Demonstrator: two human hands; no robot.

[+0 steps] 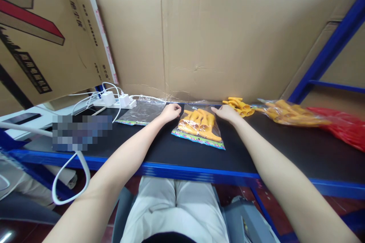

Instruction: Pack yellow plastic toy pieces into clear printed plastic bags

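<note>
A clear plastic bag (198, 142) with a colourful patterned strip along its near edge lies flat on the black tabletop. Inside it are several orange-yellow, hollow, finger-like plastic pieces (199, 121). My left hand (171, 112) rests by the bag's far left corner, fingers curled; whether they pinch anything is hidden. At the bag's far right side is my right hand (225, 113), its thumb stretched toward the bag and its other fingers mostly hidden. Loose orange pieces (241, 107) lie just beyond the right hand. Left of my left hand is a flat clear bag (141, 112) with a similar strip.
Another clear bag of orange pieces (285, 112) and a red plastic bag (342, 125) lie at the right. White chargers and a power strip (116, 101) with cables stand at the left. Cardboard (228, 41) walls the back; a blue metal edge (199, 172) runs along the front.
</note>
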